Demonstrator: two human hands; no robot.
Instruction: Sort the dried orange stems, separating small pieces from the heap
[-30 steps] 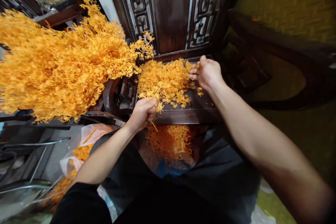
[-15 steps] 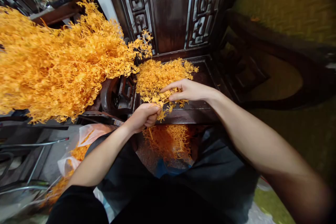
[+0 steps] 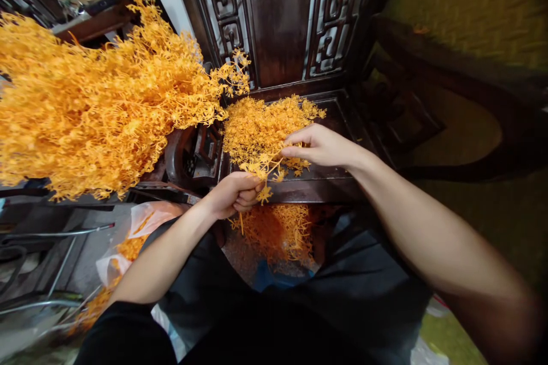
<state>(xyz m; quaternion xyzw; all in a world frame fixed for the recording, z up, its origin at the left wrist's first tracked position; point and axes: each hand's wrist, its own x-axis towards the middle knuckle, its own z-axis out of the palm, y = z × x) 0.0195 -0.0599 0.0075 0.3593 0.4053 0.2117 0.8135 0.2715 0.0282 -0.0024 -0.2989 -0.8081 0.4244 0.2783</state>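
Observation:
My left hand (image 3: 240, 194) is closed around the stem of an orange branching sprig (image 3: 266, 168) that looks like plastic, with a bit of stem poking out below the fist. The thumb and fingers of my right hand (image 3: 319, 145) come together at the tip of one of its thin branches. Just beyond the hands, a heap of small orange flower-like pieces (image 3: 261, 125) lies on the dark wooden seat (image 3: 334, 189). Below the seat's edge, between my knees, more orange sprigs (image 3: 278, 228) show, partly in shadow.
A large pile of orange sprigs (image 3: 94, 108) fills the left side. Carved dark wood panels (image 3: 280, 28) rise behind the seat, with a curved wooden armrest (image 3: 479, 97) to the right. A plastic bag (image 3: 148, 217) holding orange pieces stands lower left near a metal frame (image 3: 64, 234).
My right hand has shifted slightly right, its thumb and fingers closing on a branch of the sprig. The left hand keeps its hold in nearly the same place.

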